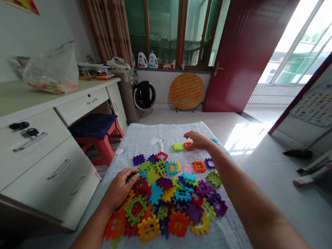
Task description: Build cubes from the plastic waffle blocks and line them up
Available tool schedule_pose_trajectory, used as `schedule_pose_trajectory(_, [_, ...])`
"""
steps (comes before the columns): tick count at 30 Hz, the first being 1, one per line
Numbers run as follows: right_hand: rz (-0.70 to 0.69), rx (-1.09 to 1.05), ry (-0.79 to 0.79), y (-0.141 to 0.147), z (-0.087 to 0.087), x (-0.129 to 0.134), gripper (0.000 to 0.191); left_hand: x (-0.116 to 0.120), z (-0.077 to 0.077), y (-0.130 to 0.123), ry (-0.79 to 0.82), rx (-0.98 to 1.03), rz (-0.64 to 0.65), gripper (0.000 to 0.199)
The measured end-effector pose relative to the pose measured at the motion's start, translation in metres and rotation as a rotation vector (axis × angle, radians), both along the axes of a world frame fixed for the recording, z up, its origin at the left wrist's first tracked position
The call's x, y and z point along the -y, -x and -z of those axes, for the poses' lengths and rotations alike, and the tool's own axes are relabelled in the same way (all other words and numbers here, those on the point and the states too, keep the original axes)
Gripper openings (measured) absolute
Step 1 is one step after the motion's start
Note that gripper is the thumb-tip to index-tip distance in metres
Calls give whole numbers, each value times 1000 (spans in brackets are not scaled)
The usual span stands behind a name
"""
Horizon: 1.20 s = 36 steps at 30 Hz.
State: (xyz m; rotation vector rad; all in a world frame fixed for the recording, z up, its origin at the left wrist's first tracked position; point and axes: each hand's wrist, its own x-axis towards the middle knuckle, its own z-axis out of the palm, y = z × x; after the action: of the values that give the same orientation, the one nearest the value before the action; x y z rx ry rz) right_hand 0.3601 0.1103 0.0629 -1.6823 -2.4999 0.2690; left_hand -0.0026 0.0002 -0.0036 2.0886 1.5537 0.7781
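Room in home, by its furnishings. Front-loading washing machine with round door stands near window. 2 white detergent-style bottles in front of glass, patterned brown curtain at side. White drawer unit, plastic stool with dark blue seat tucked partly under it. Round wooden board leaning against wall, red door nearby. Picture chart on right. Colourful interlocking toy-like pieces spread over cloth-covered desk.

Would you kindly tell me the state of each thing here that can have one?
Toothed pieces: most heaped, some apart
Left hand: resting on pieces
Right hand: at an orange piece, grip unclear
Drawers: shut
Washing machine door: open
Red door: open
Curtain: drawn aside
Round wooden board: standing upright
White bottles: upright
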Motion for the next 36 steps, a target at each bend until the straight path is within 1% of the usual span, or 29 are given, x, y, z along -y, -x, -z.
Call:
schedule_pose_trajectory(2, [-9, 78, 73, -13, -3, 21, 45, 0, -1, 0, 0, 4, 2, 42])
schedule_pose_trajectory(4, [-24, 149, 131, -19, 2, 43, 52, 0, -1, -1, -1, 6, 6, 42])
schedule_pose_trajectory(6, [-14, 212, 156, -18, 11, 61, 60, 0, -1, -1, -4, 5, 8, 43])
schedule_pose_trajectory(8, [-14, 247, 142, -15, 20, 73, 56, 0, -1, -1, -6, 5, 4, 43])
schedule_pose_trajectory(10, [-25, 258, 122, -12, 24, 76, 47, 0, -1, -1, -7, 3, -6, 43])
schedule_pose_trajectory(12, [-41, 260, 125, -11, 22, 73, 44, 0, -1, -1, -6, 1, -10, 43])
schedule_pose_trajectory(14, [-41, 251, 103, -11, 17, 62, 46, 0, -1, -2, -7, 0, -7, 42])
schedule_pose_trajectory(17, [25, 226, -15, -9, 8, 37, 48, 0, -2, -2, -12, 4, -1, 42])
schedule_pose_trajectory(19, [75, 230, -63, -5, 5, 17, 48, 0, -2, -2, -12, 7, -4, 41])
schedule_pose_trajectory(22, [111, 278, -12, 0, 8, -9, 51, 1, -1, -1, -11, 6, -12, 41])
schedule_pose_trajectory(24, [116, 308, 37, 3, 13, -19, 52, 1, -1, 0, -16, 7, -15, 41])
schedule_pose_trajectory(26, [114, 320, 61, 4, 19, -25, 53, 1, 0, 0, -17, 7, -12, 41])
schedule_pose_trajectory(30, [108, 324, 69, 3, 26, -27, 57, 1, 0, 0, -10, 11, -7, 41])
schedule_pose_trajectory(34, [98, 303, 65, 4, 23, -26, 59, 1, -2, -1, 4, 14, 1, 42])
schedule_pose_trajectory(36, [100, 238, 50, 2, 18, -24, 64, 1, -2, -1, 8, 16, 2, 42])
